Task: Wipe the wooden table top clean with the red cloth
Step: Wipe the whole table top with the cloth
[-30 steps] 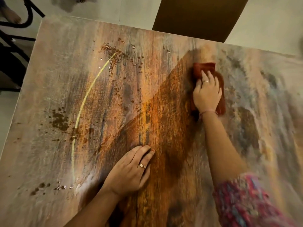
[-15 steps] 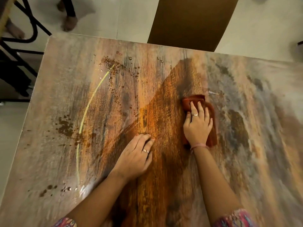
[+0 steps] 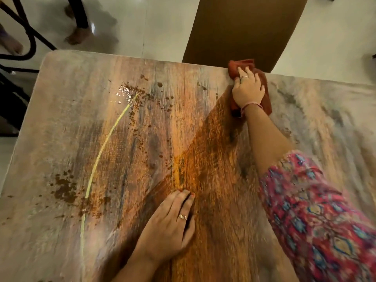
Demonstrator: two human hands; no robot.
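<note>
The right hand presses the red cloth with spread fingers at the far edge of the wooden surface; the left hand rests flat, fingers straight, holding nothing

It looks like a dining room in a home. A wooden surface stands on a pale tiled floor, a brown chair back is pushed against its far edge, and bare feet stand nearby.
</note>
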